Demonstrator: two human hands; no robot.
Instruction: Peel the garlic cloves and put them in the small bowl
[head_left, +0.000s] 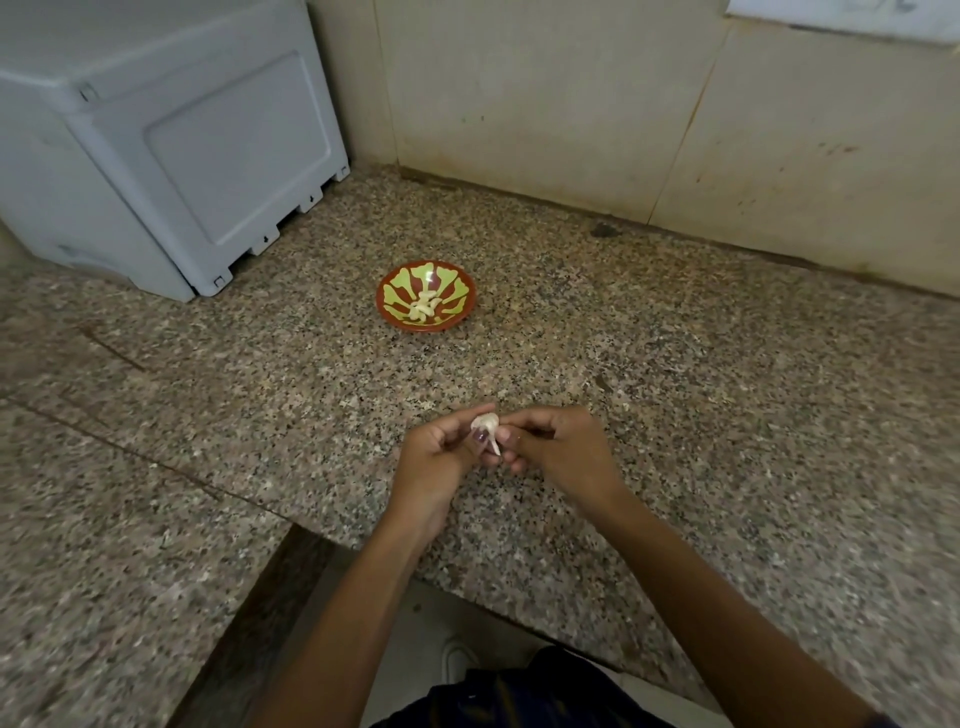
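A small red bowl (395, 312) with green markings sits on the granite counter, with several peeled garlic cloves (423, 306) in its middle. Nearer to me, both hands meet above the counter around a piece of garlic (485, 423) with whitish skin. My left hand (441, 457) grips it from the left, thumb on top. My right hand (561, 447) pinches it from the right, and a strip of skin hangs down between the fingers.
A speckled granite counter (675, 389) runs in an L shape, its inner edge dropping to the floor near me. A grey plastic appliance (171, 156) stands at the back left. A tiled wall (571, 104) closes the back.
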